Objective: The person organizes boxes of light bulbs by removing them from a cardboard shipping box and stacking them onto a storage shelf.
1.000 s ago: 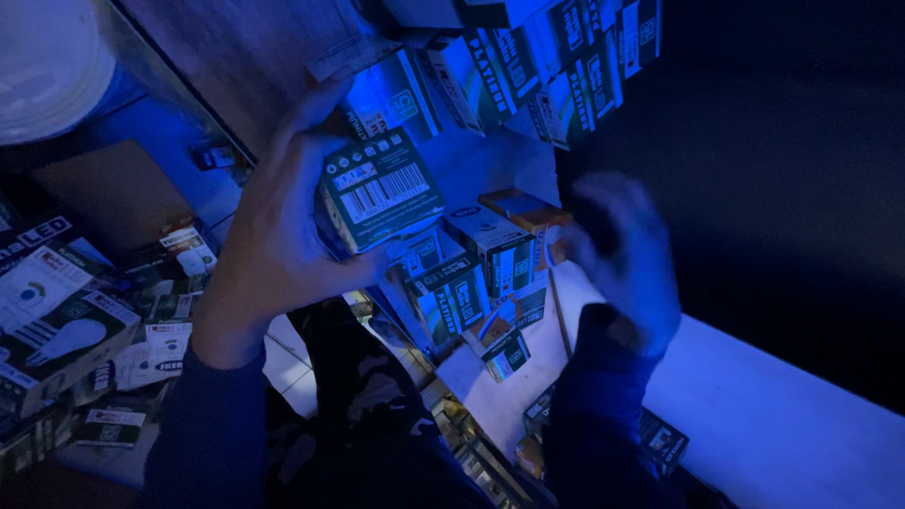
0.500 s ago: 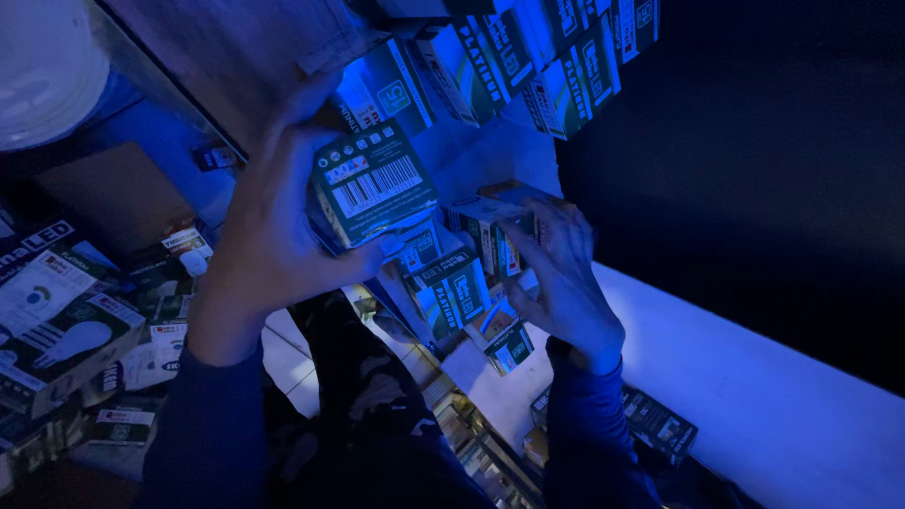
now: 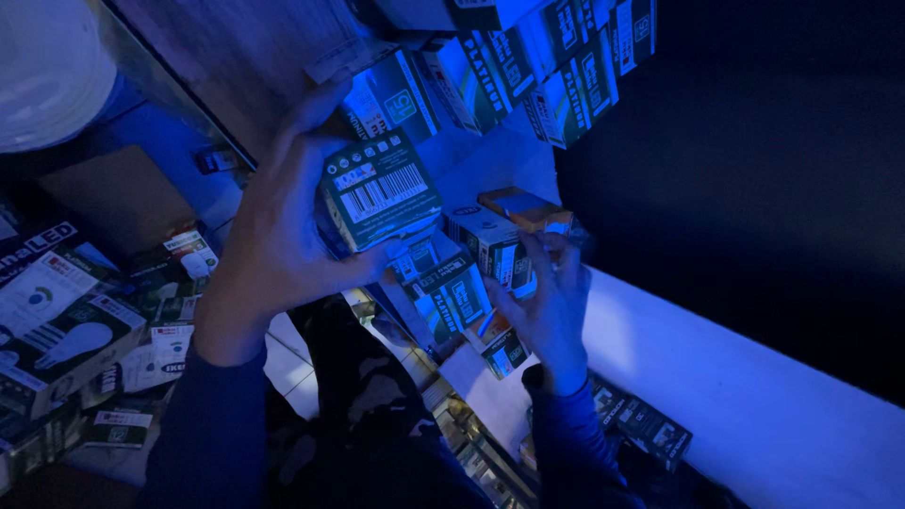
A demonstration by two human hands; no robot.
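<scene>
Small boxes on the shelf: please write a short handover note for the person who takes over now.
Left hand: holds one small box, barcode side facing up, above the shelf.
Right hand: fingertips touch the boxes standing on the shelf; whether it grips one, I cannot tell.
Done: a row of boxes stands at the back, and a few stand in front.
Left: the box in the left hand is not yet put down. More bulb boxes lie in a pile at the lower left.

Dim room, blue light; white shelf [image 3: 754,396], tiled floor [image 3: 292,363], black wall [image 3: 754,141].
</scene>
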